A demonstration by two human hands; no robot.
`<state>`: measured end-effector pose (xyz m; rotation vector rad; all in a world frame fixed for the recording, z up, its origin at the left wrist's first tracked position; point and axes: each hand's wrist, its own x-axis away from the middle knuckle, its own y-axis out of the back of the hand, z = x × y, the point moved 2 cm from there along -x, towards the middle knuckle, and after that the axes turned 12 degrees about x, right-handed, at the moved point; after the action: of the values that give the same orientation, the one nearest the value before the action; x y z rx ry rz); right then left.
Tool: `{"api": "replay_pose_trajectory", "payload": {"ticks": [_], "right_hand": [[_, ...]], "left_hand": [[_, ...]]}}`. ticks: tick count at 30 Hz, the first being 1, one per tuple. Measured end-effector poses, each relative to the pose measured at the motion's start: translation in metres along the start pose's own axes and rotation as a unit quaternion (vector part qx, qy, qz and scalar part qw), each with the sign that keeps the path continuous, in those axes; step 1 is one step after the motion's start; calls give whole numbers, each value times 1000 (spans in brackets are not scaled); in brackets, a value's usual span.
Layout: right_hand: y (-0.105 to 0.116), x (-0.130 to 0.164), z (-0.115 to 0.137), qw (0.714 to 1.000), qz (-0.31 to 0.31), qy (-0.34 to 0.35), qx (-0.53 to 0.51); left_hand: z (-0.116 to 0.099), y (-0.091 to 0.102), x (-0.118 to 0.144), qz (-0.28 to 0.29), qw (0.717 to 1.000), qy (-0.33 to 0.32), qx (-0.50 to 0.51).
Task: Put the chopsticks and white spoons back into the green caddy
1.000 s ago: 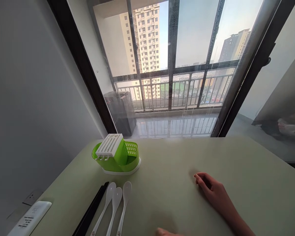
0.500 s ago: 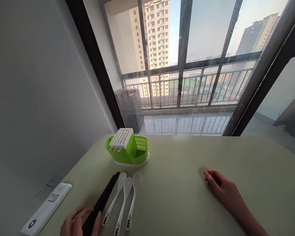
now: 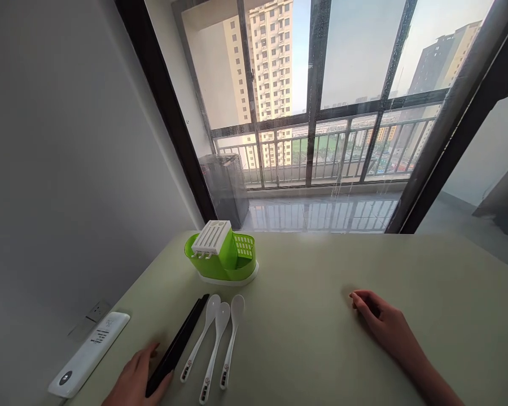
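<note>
My left hand (image 3: 136, 379) lies at the near left of the pale green table (image 3: 313, 338), fingers closed around the near end of a bundle of black chopsticks (image 3: 181, 341) that lies flat. Three white spoons (image 3: 218, 338) lie side by side just right of the chopsticks. A green cutlery holder (image 3: 222, 257) with a white slotted insert stands beyond them, near the window. My right hand (image 3: 381, 321) rests on the table at the right, fingers loosely curled, holding nothing.
A white remote-like device (image 3: 88, 353) lies off the table's left edge by a wall socket (image 3: 93, 311). A grey wall runs along the left. Behind the table is a large glass door (image 3: 322, 113) with a balcony and a dark box (image 3: 224, 183) outside.
My left hand came into view at the near left and closed on the near end of the chopsticks. The view shifted slightly; my right hand stayed put.
</note>
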<state>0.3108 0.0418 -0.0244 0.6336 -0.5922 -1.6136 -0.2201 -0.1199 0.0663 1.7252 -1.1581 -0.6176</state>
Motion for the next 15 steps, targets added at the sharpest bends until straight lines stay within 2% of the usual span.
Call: {"api": "replay_pose_trajectory", "payload": {"ticks": [4,9,15], "right_hand": [[0,0,0,1000,4,-4,7],[0,0,0,1000,-6,4,3],[0,0,1,1000,-5,10,-2]], "left_hand": [[-18,7,-1,62,997,14,-49],[-39,12,-3,101,987,29,-122],[-44,13,-10,121,976,31,-177]]}}
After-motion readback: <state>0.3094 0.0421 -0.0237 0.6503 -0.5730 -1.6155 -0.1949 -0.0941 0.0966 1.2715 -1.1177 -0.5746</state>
